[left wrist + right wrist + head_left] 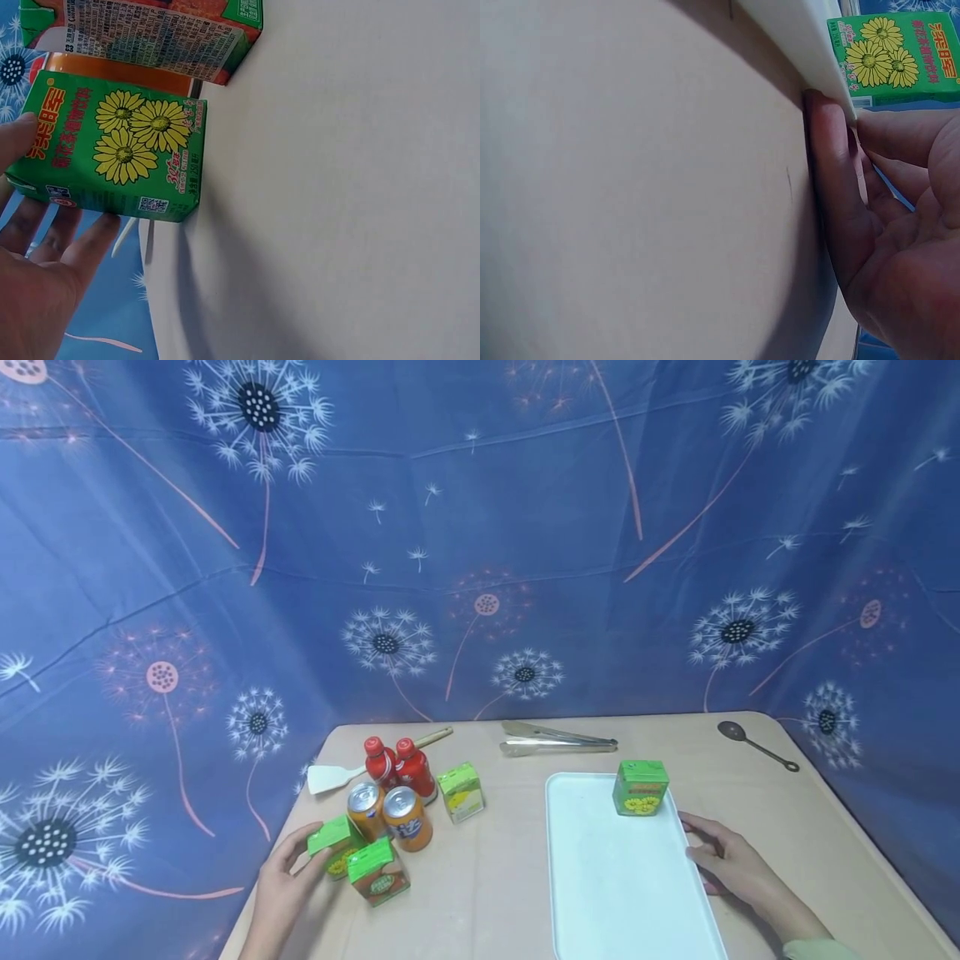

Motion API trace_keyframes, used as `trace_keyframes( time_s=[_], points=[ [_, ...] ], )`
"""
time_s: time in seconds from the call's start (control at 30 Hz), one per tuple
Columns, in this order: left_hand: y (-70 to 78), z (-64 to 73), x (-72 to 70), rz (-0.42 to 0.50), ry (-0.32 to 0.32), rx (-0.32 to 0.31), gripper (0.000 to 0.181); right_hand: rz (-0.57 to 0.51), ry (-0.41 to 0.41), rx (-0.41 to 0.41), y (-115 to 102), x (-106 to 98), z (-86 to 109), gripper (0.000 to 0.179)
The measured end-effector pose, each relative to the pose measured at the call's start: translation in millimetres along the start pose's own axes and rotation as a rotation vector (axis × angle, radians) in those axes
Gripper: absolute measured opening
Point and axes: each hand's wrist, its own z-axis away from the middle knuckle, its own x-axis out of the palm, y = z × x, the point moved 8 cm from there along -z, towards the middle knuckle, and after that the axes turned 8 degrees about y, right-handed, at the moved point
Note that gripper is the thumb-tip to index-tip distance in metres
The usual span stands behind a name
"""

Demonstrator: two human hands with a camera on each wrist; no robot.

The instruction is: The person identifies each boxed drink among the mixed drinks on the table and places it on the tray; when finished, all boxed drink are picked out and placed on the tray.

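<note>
My left hand (283,881) grips a green drink carton (127,146) printed with yellow flowers, thumb on one side and fingers on the other. In the head view that carton stands beside two orange drink cans (408,827), (366,806) and a green-topped carton with a reddish-brown front (381,878). At the right, my right hand (731,864) holds the long right edge of a white tray (622,885), its fingers and thumb about the rim (832,67). Another flower-printed carton (641,789) stands upright at the tray's far right corner.
Behind the cans are two red bottles (380,764), (415,770) and a yellow-green carton (462,793). A white spatula (330,778) lies behind them, metal tongs (558,740) at the back, and a dark ladle (753,745) at the back right.
</note>
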Motion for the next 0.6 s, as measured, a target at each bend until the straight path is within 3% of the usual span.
trace_keyframes(
  time_s=[0.17,0.6],
  points=[
    [0.9,0.3,-0.4,0.003,0.0,0.013,0.048,0.051,0.003,-0.009,0.1,-0.2,-0.4,0.066],
    [3.1,1.8,-1.4,-0.027,0.026,-0.006,0.047,-0.012,0.005,0.015,-2.2,0.0,1.6,0.066]
  ],
)
